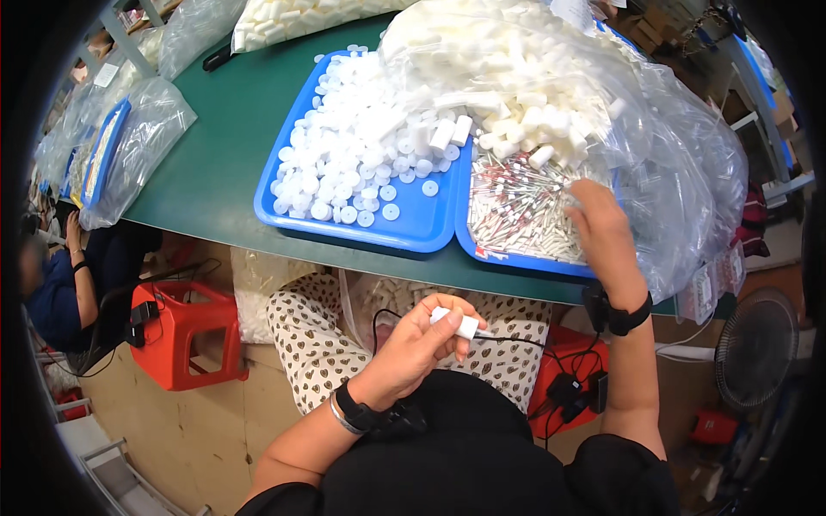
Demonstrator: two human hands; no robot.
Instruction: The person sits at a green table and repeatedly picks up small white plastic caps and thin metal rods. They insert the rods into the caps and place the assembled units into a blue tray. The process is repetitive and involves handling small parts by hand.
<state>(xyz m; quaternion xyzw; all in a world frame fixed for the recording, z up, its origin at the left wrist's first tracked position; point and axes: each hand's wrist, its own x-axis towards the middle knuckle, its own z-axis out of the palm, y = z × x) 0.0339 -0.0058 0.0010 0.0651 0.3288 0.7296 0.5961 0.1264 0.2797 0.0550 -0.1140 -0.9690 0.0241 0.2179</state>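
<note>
My left hand [417,348] is closed around a short white cylinder [453,323], pinched between thumb and fingers above my lap. Over the right-hand blue tray [527,260] reaches my right hand [602,225], its thumb and forefinger apart at the edge of a heap of thin pins [522,211]. These pins have white ends, and some have dark red parts. Whether the right fingertips touch a pin is hard to see. White foam-like cylinders [544,129] spill from a clear plastic bag [482,43] onto the far part of that tray.
A second blue tray [387,242], left of the pins, holds many translucent white discs [344,168]. Both trays stand on a green table [206,163]. Red stools [185,340], cables [564,387] and a fan [757,348] are below. A person [64,275] sits at the far left.
</note>
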